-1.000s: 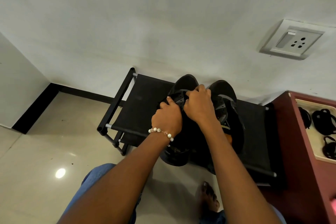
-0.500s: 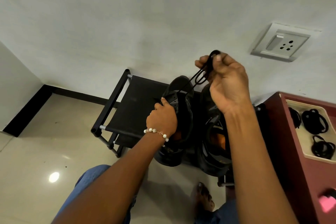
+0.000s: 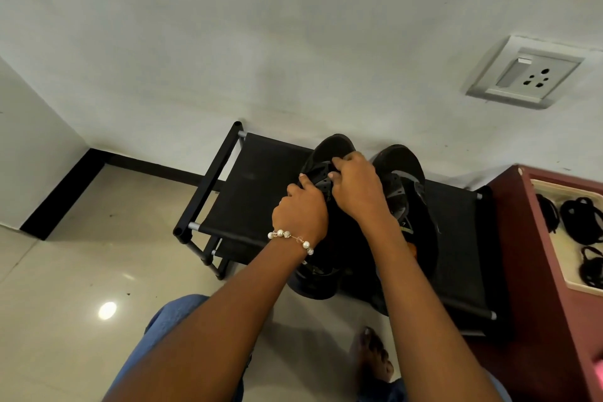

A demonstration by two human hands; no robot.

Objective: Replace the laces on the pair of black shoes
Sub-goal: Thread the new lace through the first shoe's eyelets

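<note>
We're mid-lacing on the left shoe (image 3: 329,153) of the black pair; it sits on the black shoe rack (image 3: 257,179) against the wall, w/ the right shoe (image 3: 404,170) just beside it. Our left hand (image 3: 301,214) has fingers curled round the shoe's upper near the eyelets, steadying it. Our right hand (image 3: 357,188) is bent over the eyelet row, fingertips pinched at the tongue area. Prob. on the lace, but we can't tell: black on black, and the hand hides it.

To do this step well, imo: keep the left hand firm so the shoe doesn't twist, feed the lace tip straight thru one eyelet at a time, pull slack evenly, and check both ends stay equal before the next row. Spare black laces (image 3: 584,222) lie in the tray (image 3: 554,238) on the red cabinet (image 3: 515,238) to our right, well apart.

Vs. half a sec ago: the right hand was up high, drawing a loop of lace away from the shoe; now it's back down at the eyelets. The left hand hasn't shifted much.
</note>
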